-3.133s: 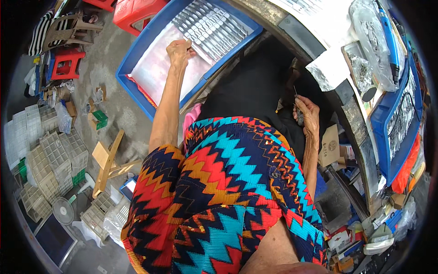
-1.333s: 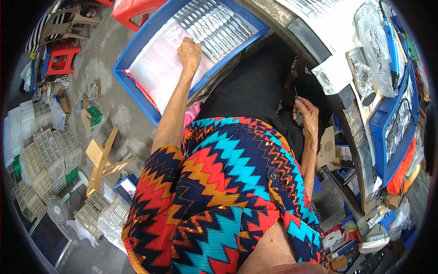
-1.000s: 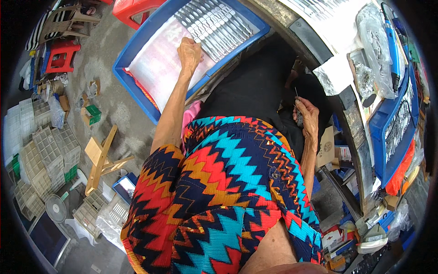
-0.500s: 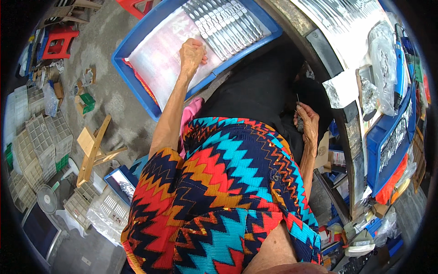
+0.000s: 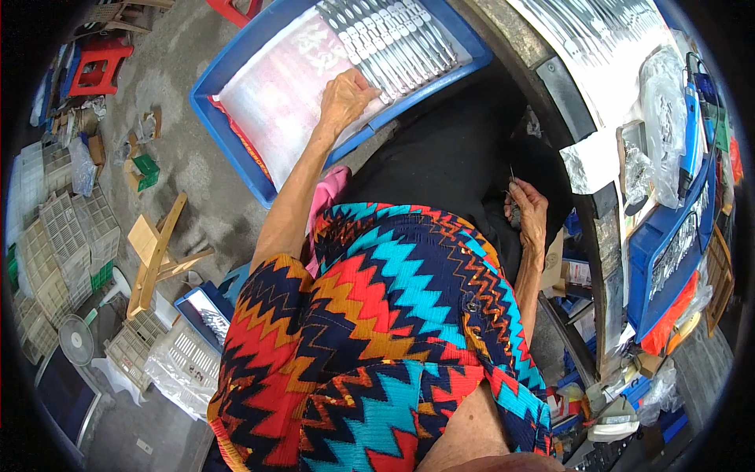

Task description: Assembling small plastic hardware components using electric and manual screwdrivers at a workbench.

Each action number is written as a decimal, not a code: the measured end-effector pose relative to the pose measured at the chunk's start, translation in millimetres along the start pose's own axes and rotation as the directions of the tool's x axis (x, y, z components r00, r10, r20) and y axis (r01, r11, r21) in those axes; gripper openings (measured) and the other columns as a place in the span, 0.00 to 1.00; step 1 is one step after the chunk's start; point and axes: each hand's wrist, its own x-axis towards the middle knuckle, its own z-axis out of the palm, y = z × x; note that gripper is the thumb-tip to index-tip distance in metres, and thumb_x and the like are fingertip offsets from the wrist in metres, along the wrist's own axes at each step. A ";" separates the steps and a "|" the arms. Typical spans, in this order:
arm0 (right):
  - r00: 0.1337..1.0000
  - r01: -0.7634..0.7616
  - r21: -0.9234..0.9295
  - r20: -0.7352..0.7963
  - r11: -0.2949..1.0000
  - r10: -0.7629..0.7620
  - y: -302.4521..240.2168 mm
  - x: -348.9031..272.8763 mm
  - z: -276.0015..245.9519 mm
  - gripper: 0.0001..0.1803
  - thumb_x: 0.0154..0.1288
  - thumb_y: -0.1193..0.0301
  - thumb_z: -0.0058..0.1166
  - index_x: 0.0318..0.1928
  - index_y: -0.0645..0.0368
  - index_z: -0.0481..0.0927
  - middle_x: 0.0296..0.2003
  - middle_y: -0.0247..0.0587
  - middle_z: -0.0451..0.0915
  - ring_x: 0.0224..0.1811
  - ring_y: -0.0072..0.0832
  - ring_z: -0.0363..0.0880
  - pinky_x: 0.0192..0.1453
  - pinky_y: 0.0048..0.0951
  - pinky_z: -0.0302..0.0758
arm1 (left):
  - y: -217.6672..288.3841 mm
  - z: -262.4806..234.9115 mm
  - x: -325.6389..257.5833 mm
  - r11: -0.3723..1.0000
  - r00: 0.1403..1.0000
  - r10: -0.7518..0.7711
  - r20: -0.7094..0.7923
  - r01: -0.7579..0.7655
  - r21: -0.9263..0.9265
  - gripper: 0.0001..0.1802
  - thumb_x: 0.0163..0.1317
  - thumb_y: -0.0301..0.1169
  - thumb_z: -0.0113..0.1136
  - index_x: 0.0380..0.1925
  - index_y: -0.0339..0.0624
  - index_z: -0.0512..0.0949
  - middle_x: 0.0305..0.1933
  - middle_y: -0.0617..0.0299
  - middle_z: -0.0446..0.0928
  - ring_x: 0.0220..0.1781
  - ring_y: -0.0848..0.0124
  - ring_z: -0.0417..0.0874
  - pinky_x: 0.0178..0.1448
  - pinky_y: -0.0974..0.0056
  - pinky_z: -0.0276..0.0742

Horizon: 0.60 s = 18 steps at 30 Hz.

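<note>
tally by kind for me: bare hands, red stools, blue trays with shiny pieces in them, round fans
Bare hands: 2
Red stools: 2 (one cut off by the top edge)
Blue trays: 3
Round fan: 1
Total: 8

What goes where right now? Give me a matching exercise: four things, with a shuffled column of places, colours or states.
Things:
1. left hand
2. right hand
3. tray beneath the left hand
4. pink cloth

Descriptions:
A. between the left forearm and black trousers
B. holding a thin rod
C. beside the laid-out metal pieces
D. blue, lined with a whitish-pink sheet

Pairs: 1-C, 2-B, 3-D, 4-A
</note>
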 end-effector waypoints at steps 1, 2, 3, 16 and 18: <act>1.000 -0.002 0.008 -0.003 1.000 0.002 0.0 -0.3 -0.3 0.17 0.59 0.67 0.53 0.43 0.68 0.74 0.20 0.33 0.73 0.16 0.17 0.69 0.19 0.17 0.66 | 3.1 0.8 1.4 0.999 0.999 -0.047 0.012 0.046 0.012 0.13 0.42 0.37 0.65 0.18 0.41 0.72 0.14 0.58 0.75 0.14 0.69 0.75 0.23 0.65 0.71; 1.000 0.000 0.011 -0.007 1.000 0.000 0.9 -0.2 -1.1 0.17 0.59 0.67 0.53 0.43 0.68 0.74 0.20 0.33 0.73 0.16 0.17 0.69 0.19 0.17 0.66 | 5.9 1.5 2.6 0.995 0.995 -0.093 0.023 0.092 0.026 0.14 0.41 0.38 0.65 0.16 0.42 0.72 0.13 0.58 0.75 0.14 0.68 0.75 0.25 0.64 0.71; 1.000 0.008 0.012 -0.004 1.000 -0.008 2.2 0.2 -1.8 0.17 0.59 0.67 0.54 0.43 0.68 0.74 0.20 0.33 0.73 0.16 0.17 0.69 0.19 0.17 0.66 | 8.2 2.2 3.4 0.996 0.996 -0.087 0.024 0.086 0.028 0.14 0.41 0.38 0.65 0.16 0.42 0.72 0.13 0.58 0.75 0.14 0.68 0.75 0.25 0.64 0.71; 0.999 0.037 0.021 -0.007 0.999 -0.037 4.1 -5.0 -0.9 0.18 0.58 0.66 0.54 0.43 0.69 0.74 0.19 0.32 0.71 0.15 0.17 0.68 0.18 0.17 0.64 | 5.6 -14.1 16.8 0.980 0.987 -0.135 0.092 0.147 -0.137 0.12 0.47 0.32 0.61 0.19 0.36 0.70 0.12 0.61 0.70 0.12 0.75 0.71 0.13 0.71 0.67; 0.999 0.046 0.035 -0.005 0.998 -0.046 5.2 -3.1 -0.6 0.18 0.58 0.66 0.54 0.42 0.69 0.74 0.19 0.32 0.71 0.15 0.17 0.68 0.18 0.17 0.64 | 2.6 -17.9 25.4 0.975 0.992 -0.117 0.043 0.123 -0.185 0.11 0.47 0.31 0.61 0.20 0.36 0.71 0.12 0.61 0.70 0.11 0.75 0.71 0.13 0.70 0.67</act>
